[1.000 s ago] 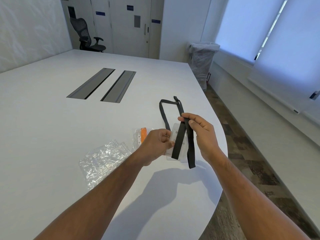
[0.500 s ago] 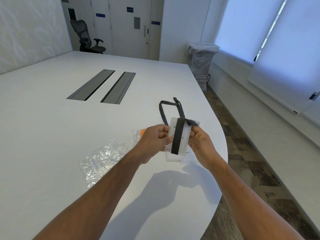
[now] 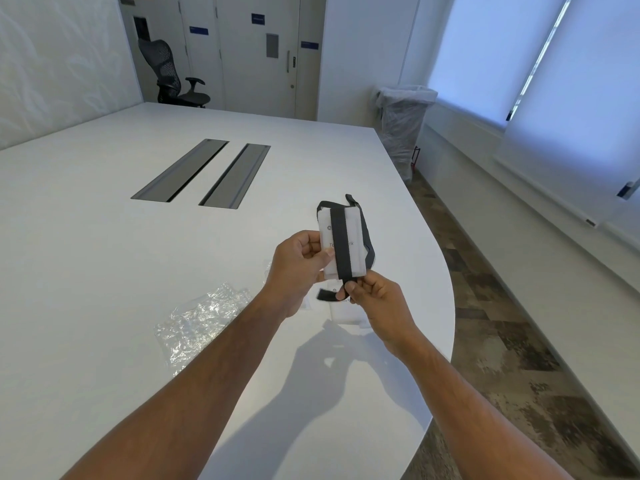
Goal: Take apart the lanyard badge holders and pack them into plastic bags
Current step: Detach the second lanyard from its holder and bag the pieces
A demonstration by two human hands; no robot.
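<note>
The badge [image 3: 341, 245] is pinched at its edge by the left hand [image 3: 298, 259], held above the table [image 3: 104, 258]. The strap [image 3: 340, 247], wound lengthwise round it, is gripped at its end by the right hand [image 3: 372, 294]. Bundling appears underway; next, a bag [image 3: 199, 322] must likely be opened with one hand freed.

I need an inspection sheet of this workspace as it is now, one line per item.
Surface: large white table, two grey hatch covers.
Job's things: clear badge holder wrapped lengthwise by black lanyard strap; crumpled clear plastic bags.
Clutter: nothing seen.
Grippers: left hand pinches the holder; right hand pinches the strap.
Cables: nothing seen.
Surroundings: black office chair, lined waste bin, doors, window blinds.
</note>
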